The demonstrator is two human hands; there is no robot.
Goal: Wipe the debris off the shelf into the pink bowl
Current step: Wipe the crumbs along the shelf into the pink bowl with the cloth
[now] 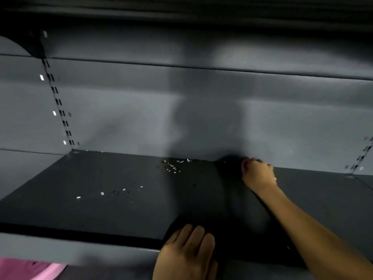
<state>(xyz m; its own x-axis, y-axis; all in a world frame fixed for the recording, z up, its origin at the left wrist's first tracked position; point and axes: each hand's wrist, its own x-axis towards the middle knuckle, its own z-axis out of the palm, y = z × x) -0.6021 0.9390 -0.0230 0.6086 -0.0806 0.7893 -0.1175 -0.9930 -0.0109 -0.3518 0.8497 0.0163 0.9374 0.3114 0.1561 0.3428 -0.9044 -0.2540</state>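
Dark shelf [121, 209] w/ grey back wall [141, 108]; debris [171, 166], small pale bits, sits near the back edge, left of the right hand [258, 174], apart from it; more bits [113, 193] further left & nearer the front. Right hand at the back wall, grip curled shut, cannot tell what's inside; left hand [185, 253] rests on the shelf's front lip, fingers together, flat, holding nothing; pink bowl [30, 268] below the shelf edge, bottom left, partly hidden.

A grey metal back panel [141, 110] fills the view, lit unevenly with a dark shadow at its centre. A slotted upright [58, 102] runs down its left side; another slotted upright [361, 156] shows at far right.
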